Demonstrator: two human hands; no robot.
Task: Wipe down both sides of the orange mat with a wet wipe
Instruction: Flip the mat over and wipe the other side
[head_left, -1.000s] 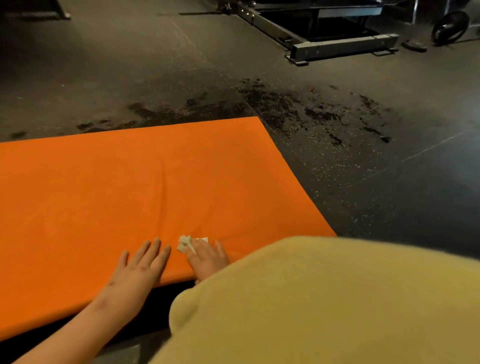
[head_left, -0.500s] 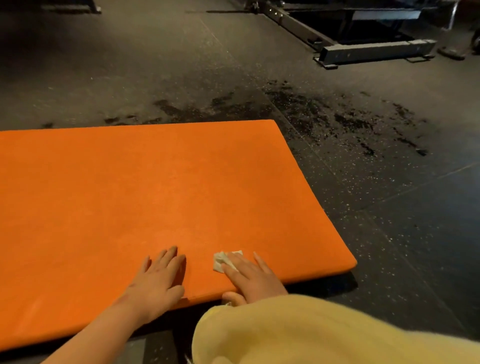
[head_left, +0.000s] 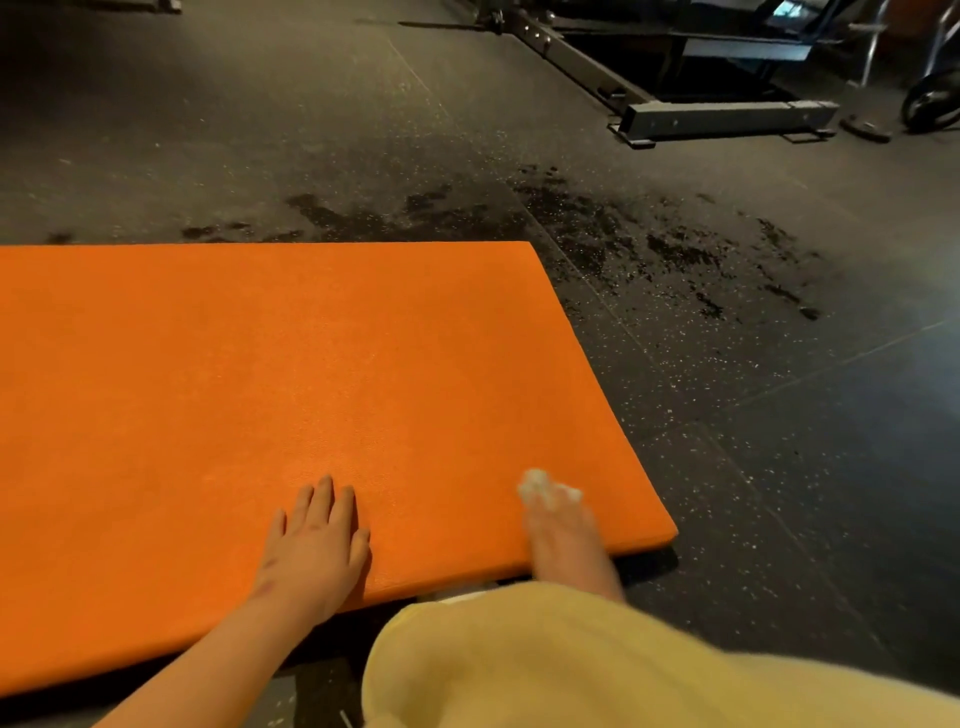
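Observation:
The orange mat (head_left: 311, 374) lies flat on the dark floor and fills the left and middle of the view. My left hand (head_left: 317, 545) rests flat on it near the front edge, fingers straight. To its right, my right hand (head_left: 563, 540) presses a small crumpled white wet wipe (head_left: 545, 488) against the mat close to the front right corner. This hand is blurred by motion, with the wipe showing past its fingertips. A loose yellow sleeve (head_left: 597, 660) covers my right arm.
Dark speckled rubber floor (head_left: 779, 441) surrounds the mat, with wet dark patches (head_left: 649, 244) beyond its far right corner. A metal gym frame (head_left: 727, 114) stands at the back right, with a weight plate (head_left: 935, 98) beside it.
My right hand has slid the wipe rightward along the mat's front edge, away from my left hand. The left hand has stayed flat in place.

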